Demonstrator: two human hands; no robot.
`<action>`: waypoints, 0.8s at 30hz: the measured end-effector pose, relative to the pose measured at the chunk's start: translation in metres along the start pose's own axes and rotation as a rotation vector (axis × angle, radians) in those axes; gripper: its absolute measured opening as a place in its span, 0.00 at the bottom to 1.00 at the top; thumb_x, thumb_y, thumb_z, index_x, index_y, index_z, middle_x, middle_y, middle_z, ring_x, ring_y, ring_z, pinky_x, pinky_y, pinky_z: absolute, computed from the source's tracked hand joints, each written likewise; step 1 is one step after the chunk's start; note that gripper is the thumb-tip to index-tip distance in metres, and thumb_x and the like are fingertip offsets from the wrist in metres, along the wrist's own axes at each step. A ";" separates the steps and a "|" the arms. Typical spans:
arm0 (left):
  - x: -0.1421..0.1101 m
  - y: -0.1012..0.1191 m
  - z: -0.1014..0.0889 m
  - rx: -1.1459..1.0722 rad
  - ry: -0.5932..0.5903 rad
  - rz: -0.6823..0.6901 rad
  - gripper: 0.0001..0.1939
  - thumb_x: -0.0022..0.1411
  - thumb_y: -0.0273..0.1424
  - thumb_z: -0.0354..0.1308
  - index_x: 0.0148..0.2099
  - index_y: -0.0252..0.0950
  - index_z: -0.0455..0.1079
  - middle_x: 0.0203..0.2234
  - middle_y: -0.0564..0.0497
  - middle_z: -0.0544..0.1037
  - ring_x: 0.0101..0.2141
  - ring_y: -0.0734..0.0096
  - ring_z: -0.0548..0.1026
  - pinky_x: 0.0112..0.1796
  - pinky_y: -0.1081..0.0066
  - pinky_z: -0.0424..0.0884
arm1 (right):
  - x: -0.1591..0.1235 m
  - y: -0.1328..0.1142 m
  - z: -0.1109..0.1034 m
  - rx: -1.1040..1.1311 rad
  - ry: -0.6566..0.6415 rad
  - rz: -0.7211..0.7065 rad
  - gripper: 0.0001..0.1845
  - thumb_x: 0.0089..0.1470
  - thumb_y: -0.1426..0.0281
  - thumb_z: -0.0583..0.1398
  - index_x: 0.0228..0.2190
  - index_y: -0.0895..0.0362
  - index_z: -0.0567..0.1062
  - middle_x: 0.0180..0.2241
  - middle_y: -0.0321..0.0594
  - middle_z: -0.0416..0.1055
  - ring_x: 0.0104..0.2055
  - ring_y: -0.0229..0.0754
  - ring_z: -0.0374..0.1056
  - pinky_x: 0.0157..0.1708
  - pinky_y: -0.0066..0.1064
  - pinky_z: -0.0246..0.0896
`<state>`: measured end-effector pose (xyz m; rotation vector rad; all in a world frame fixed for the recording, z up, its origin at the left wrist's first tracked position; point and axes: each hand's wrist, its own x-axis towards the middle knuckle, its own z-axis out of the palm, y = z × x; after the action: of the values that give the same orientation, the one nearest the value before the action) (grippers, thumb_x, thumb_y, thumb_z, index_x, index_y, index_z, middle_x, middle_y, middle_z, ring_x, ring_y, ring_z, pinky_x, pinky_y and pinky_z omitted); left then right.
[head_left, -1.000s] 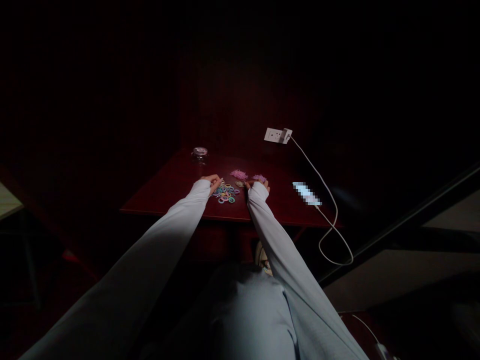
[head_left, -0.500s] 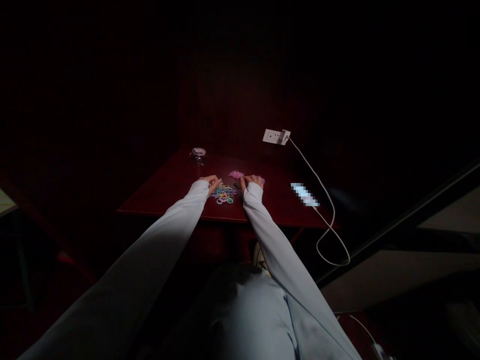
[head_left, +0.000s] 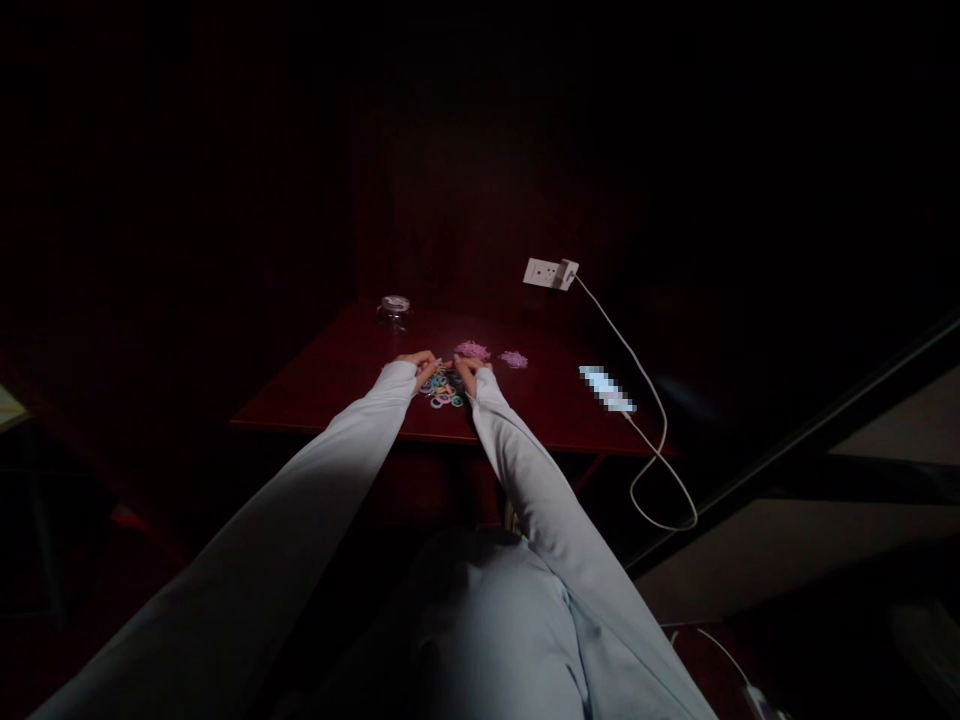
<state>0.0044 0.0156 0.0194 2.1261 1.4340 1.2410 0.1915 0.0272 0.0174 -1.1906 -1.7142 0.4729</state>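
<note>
Two hands in long pale sleeves point(head_left: 337, 445) reach over a dark red table point(head_left: 292, 395) in a dim room. On the table between them, near its front edge, is a loose pile of small pastel rings point(head_left: 444, 394), apparently hair ties. The left hand point(head_left: 424, 366) is at the pile's left side, fingers bent in toward the thumb; the right hand point(head_left: 471, 368) curls the same way at its right side. Whether either one pinches a ring cannot be told at this size. The rings look light, soft and probably stretchy, not fragile, though likely to tangle; a fingertip pinch on one band's rim should suit. Just beyond the right hand lies a heap of pink strands or bands point(head_left: 473, 350), with a smaller lilac heap point(head_left: 514, 359) to its right. Farther back on the left stands a clear jar point(head_left: 394, 317), its pale lid seemingly on, its contents too dark to make out
</note>
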 end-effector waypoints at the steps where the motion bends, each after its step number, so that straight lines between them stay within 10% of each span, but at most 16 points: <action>1: 0.000 0.000 0.000 -0.001 0.000 0.000 0.19 0.67 0.48 0.54 0.33 0.40 0.73 0.22 0.55 0.74 0.25 0.71 0.67 0.28 0.71 0.58 | -0.001 0.001 0.001 -0.011 -0.013 -0.018 0.28 0.67 0.47 0.58 0.33 0.54 0.86 0.41 0.43 0.82 0.53 0.50 0.71 0.60 0.43 0.59; 24: 0.000 -0.001 0.000 -0.002 -0.026 0.026 0.18 0.68 0.46 0.54 0.34 0.41 0.75 0.22 0.55 0.75 0.26 0.69 0.68 0.28 0.71 0.59 | 0.003 0.013 0.000 -0.079 -0.096 -0.055 0.20 0.63 0.49 0.64 0.33 0.50 0.87 0.42 0.42 0.81 0.52 0.49 0.70 0.58 0.43 0.58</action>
<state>0.0037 0.0166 0.0186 2.1581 1.3979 1.2184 0.1980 0.0355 0.0095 -1.1897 -1.8575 0.4384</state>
